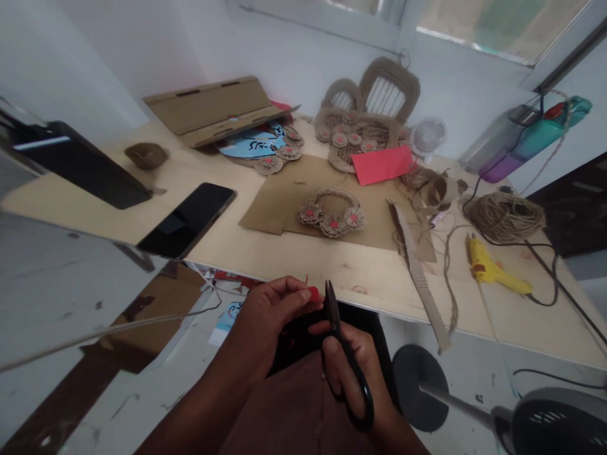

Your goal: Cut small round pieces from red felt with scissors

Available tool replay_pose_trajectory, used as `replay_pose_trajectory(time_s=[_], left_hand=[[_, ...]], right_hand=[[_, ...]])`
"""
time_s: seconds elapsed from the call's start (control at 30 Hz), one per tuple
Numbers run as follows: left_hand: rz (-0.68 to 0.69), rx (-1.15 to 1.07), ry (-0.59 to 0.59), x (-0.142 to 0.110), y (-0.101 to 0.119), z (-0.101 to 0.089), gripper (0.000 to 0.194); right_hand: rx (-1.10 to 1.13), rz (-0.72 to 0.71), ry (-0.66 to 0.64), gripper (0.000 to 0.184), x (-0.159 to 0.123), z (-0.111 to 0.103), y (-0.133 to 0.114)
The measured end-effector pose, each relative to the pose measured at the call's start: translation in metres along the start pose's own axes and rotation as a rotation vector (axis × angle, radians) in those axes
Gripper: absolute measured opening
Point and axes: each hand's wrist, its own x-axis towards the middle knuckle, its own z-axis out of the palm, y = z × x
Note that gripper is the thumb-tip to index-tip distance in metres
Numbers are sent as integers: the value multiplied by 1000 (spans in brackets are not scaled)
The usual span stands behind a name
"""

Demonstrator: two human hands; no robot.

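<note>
My left hand [268, 316] pinches a small red paper piece [313, 293] between thumb and fingertips, just below the table's front edge. My right hand [353, 366] grips black scissors [346, 360], blades pointing up and touching the red piece. Both hands hover over my lap. On the wooden table [294, 253] beyond them lies a jute ring with cardboard flowers [332, 212] on a brown cardboard sheet [284, 202].
A dark phone [187, 219] and a black device [80, 164] lie at the left. A yellow glue gun [493, 268], a twine coil [505, 215], a corrugated strip [417, 272], red paper [382, 164] and woven jute pieces [370, 107] fill the right and back. A fan [554, 423] stands low right.
</note>
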Motion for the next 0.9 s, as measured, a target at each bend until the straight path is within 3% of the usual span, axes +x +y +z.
replay_pose_trajectory(time_s=[0.33,0.53,0.9], left_hand=[[-5,-85,50,1,-3,-2,10],[-21,-40,-7,-3,-2,0,11],[-31,-37,-28,-4,-5,0,14]], right_hand=[[-29,-15,-28,40,2,2,-6],[-29,-104,-69,37,6,4,-3],[-67,-87,0,29,8,6,-4]])
